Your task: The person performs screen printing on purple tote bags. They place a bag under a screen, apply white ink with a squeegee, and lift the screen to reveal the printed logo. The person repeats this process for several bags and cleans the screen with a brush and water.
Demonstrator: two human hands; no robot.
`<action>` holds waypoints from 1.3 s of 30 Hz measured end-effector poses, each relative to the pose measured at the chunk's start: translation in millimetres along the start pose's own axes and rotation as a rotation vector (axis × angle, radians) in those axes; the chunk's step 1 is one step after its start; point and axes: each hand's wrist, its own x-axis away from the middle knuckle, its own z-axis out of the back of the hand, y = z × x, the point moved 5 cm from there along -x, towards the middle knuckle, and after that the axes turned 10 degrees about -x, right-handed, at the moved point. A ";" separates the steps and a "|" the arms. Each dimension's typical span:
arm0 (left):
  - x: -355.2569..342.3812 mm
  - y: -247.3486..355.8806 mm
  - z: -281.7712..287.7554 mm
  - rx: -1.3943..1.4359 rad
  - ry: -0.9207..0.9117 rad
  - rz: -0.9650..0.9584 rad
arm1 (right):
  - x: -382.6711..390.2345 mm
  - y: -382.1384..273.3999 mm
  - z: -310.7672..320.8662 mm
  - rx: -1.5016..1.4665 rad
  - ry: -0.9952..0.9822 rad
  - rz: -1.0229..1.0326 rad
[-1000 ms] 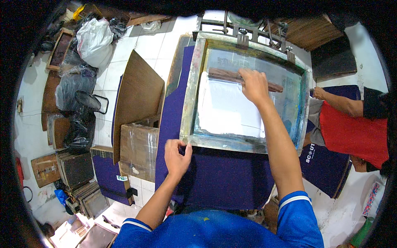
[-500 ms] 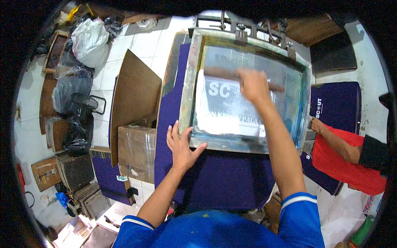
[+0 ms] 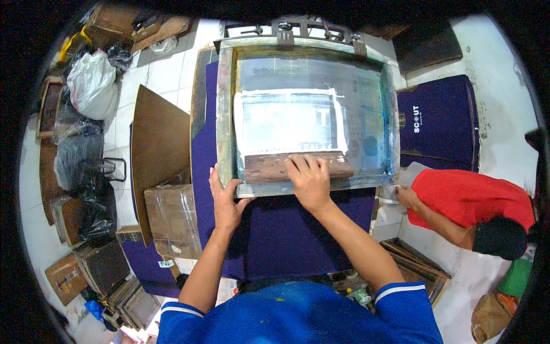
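Observation:
A screen printing frame (image 3: pixel 225 114) lies over purple fabric (image 3: pixel 286 241) in front of me. White ink (image 3: pixel 342 123) borders a printed area on its mesh. Near the frame's front edge my right hand (image 3: pixel 312 180) is closed on a brown wooden squeegee (image 3: pixel 263 167), which lies level across the mesh; its blade is hidden. My left hand (image 3: pixel 228 200) rests against the front left corner of the frame, fingers apart and stretched out. Metal hinge clamps (image 3: pixel 285 35) hold the frame's far side.
At right a person in a red top (image 3: pixel 464 198) bends forward, a hand near the frame. Behind that hand lies a purple printed panel (image 3: pixel 438 123). To the left stand a cardboard box (image 3: pixel 169 218) and a brown board (image 3: pixel 157 149). Plastic bags (image 3: pixel 91 83) line the wall.
My right hand has drawn the squeegee from the far part of the mesh to the near edge. My left hand stays at the corner. The person at right has leaned further into view.

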 end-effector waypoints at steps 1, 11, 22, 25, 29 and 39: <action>0.5 1.3 2.1 0.018 -0.022 0.024 | 3.5 -0.7 1.9 0.001 0.023 0.023; 2.7 15.7 40.4 0.114 0.008 -0.011 | -81.2 31.5 43.0 -0.130 -0.402 -0.101; -1.3 18.4 52.1 0.192 0.010 0.101 | -97.9 54.4 21.1 -0.158 -0.355 -0.071; -4.6 23.5 57.4 0.164 0.009 0.080 | -186.8 99.2 18.4 -0.189 -0.425 -0.050; -6.5 25.7 61.1 0.163 -0.010 0.100 | -222.2 111.0 12.5 -0.072 -0.464 0.043; -13.4 33.1 84.6 0.279 -0.104 0.183 | 13.4 -35.3 71.4 -0.128 -0.042 0.000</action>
